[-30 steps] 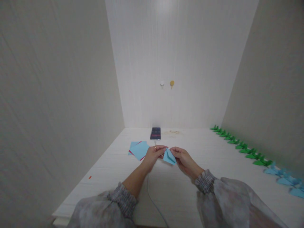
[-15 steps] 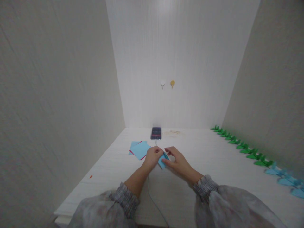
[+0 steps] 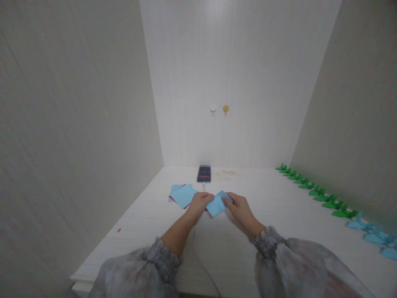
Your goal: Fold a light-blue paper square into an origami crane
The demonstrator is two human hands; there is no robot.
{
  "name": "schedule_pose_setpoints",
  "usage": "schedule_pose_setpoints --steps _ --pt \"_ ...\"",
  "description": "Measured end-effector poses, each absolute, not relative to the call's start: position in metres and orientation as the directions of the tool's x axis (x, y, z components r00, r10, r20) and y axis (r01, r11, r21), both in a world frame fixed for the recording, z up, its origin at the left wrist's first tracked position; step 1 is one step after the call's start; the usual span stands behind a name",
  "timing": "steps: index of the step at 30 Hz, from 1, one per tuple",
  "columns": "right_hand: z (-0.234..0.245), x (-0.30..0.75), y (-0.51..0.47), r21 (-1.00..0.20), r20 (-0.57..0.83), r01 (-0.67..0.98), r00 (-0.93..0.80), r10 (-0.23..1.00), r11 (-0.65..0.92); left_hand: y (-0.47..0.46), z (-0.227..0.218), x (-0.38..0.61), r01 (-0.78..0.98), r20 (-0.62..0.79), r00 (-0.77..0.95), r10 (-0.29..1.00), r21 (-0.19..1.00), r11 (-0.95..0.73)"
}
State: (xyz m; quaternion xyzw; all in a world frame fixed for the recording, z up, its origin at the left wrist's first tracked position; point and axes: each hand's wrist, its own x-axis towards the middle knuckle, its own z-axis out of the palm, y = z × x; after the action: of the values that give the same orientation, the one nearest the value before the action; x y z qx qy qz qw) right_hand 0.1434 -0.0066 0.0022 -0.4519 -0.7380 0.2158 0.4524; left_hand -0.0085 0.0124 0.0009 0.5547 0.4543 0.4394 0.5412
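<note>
- We note the blue folded paper (image 3: 218,203) at the middle of the white table (image 3: 279,207), near its front half, held between both hands. We cannot tell whether it rests on the surface or sits just above it.
- The left hand (image 3: 201,203) is closed on the paper's left edge, fingers curled under and thumb on top.
- The right hand (image 3: 240,208) pinches the right upper corner, fingertips together on the sheet and palm turned down.
- Both forearms come in from the near edge and meet at the paper, wrists low, grey sleeves pushed back to the cuffs.
- Risk, our judgement: the grips are only at the edges, so uneven pull could skew a crease or tear the thin sheet. A slack pinch could let it spring open.
- Just left of the left hand lies a stack of blue sheets (image 3: 182,195) with red edges showing. A stray wrist could scatter it.
- A phone (image 3: 204,174) stands beyond the hands, and its cable (image 3: 198,256) runs back between the arms, where a forearm could snag it.
- Along the right wall we log a row of green folded pieces (image 3: 313,192), then blue folded pieces (image 3: 372,234), well apart from the hands.
</note>
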Motion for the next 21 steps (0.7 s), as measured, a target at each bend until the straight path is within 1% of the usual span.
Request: schedule_pose_setpoints --steps 6,10,16,18,21 --pt "0.003 0.143 -0.007 -0.717 0.477 0.471 -0.204 0.855 0.513 0.016 -0.004 -0.01 0.035 -0.008 0.203 0.979 0.999 0.0" --pt "0.003 0.143 -0.007 -0.692 0.463 0.526 -0.204 0.863 0.495 0.017 -0.007 -0.012 0.106 0.014 0.211 0.977 0.994 -0.037" --pt "0.002 0.147 -0.005 -0.704 0.45 0.466 -0.293 0.844 0.537 0.021 -0.014 -0.012 0.222 0.068 0.211 0.975 0.968 -0.115" --pt "0.001 0.148 -0.004 -0.696 0.457 0.457 -0.313 0.833 0.554 0.021 -0.015 -0.012 0.201 0.068 0.211 0.975 0.973 -0.112" --pt "-0.001 0.149 -0.004 -0.686 0.478 0.44 -0.328 0.815 0.579 0.019 -0.014 -0.011 0.125 0.045 0.206 0.977 0.99 -0.072"
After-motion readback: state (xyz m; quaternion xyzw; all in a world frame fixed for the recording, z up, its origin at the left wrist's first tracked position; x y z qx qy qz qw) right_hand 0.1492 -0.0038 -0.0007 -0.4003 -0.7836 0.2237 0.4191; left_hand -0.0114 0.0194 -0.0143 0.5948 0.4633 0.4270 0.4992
